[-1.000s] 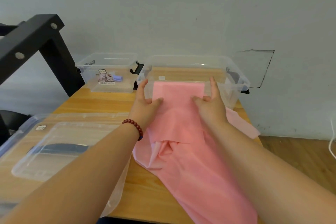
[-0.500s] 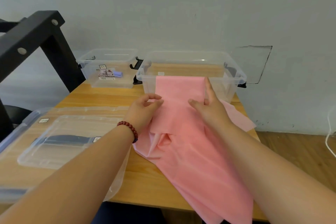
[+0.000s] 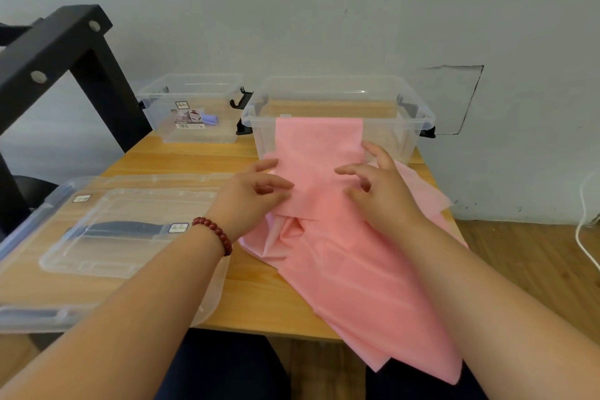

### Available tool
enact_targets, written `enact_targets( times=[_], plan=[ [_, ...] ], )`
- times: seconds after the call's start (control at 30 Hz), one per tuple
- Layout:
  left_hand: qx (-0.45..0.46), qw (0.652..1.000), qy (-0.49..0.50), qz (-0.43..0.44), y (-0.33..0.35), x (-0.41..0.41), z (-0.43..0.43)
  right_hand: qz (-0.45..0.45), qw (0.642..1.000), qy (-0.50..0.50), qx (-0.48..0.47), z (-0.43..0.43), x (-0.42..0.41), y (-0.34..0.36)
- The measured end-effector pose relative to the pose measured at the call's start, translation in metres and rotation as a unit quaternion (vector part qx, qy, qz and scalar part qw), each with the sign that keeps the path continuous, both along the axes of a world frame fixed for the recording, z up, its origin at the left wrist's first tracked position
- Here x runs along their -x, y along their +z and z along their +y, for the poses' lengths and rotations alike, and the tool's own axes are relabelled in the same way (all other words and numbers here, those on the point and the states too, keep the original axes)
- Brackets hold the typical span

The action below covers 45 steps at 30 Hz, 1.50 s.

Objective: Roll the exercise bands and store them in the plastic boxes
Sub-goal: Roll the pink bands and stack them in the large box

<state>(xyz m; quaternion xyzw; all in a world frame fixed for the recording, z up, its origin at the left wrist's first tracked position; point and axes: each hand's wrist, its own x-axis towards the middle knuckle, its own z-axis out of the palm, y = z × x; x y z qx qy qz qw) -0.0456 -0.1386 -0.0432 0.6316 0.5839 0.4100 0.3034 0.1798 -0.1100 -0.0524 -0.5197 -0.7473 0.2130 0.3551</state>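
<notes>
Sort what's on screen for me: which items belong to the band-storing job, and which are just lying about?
Job:
- pink band, far end up against the large clear box
- small clear box at the back
- clear lid on the left
- left hand and right hand at the band

Lying about:
- black frame
- white cable

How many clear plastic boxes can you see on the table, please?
3: a small open box back left; a larger open box beside it, the pink band against its front wall; a lidded box front left. None looks hidden.
</notes>
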Motion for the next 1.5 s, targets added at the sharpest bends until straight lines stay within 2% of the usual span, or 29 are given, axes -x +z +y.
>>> enact_targets(
  times=[0.1, 0.2, 0.4, 0.5, 0.6, 0.73, 0.9, 1.0, 1.07, 1.23, 1.37, 1.5],
  plan=[
    [0.005, 1.000, 0.002, -0.030, 0.003, -0.001, -0.001, -0.030, 1.000, 0.004, 0.003, -0.004, -0.001, 0.004],
    [0.023, 0.999, -0.008, -0.044, 0.002, -0.004, -0.003, -0.020, 0.999, 0.018, -0.020, -0.011, 0.002, -0.001],
    [0.035, 0.990, -0.036, 0.133, -0.001, -0.011, -0.014, -0.064, 0.997, 0.051, -0.014, -0.020, 0.006, -0.020],
    [0.015, 0.978, -0.031, 0.206, -0.004, -0.011, -0.017, -0.054, 0.996, 0.056, -0.038, -0.021, 0.008, -0.024],
    [-0.035, 0.975, -0.018, 0.219, -0.006, -0.008, -0.017, -0.064, 0.994, 0.046, -0.079, -0.022, 0.009, -0.026],
    [-0.054, 0.977, -0.020, 0.206, -0.006, -0.004, -0.016, -0.060, 0.991, 0.026, -0.116, -0.024, 0.008, -0.022],
    [-0.082, 0.984, 0.012, 0.158, -0.007, -0.006, -0.011, -0.047, 0.994, -0.001, -0.101, -0.022, 0.010, -0.010],
    [-0.066, 0.991, 0.032, 0.114, -0.005, -0.009, -0.009, 0.050, 0.998, -0.007, -0.035, -0.019, 0.011, -0.006],
    [-0.050, 0.996, 0.046, 0.054, -0.004, -0.009, -0.007, 0.117, 0.993, -0.019, -0.005, -0.017, 0.010, -0.002],
    [-0.023, 0.996, 0.057, -0.070, 0.003, -0.003, -0.005, 0.188, 0.981, 0.005, 0.043, -0.012, 0.009, 0.005],
    [0.021, 0.981, 0.059, -0.184, 0.008, 0.001, -0.003, 0.197, 0.979, 0.017, 0.054, -0.007, 0.009, 0.009],
    [0.034, 0.970, 0.059, -0.235, 0.011, -0.003, 0.000, 0.208, 0.977, -0.001, 0.051, -0.003, 0.010, 0.009]
  ],
)
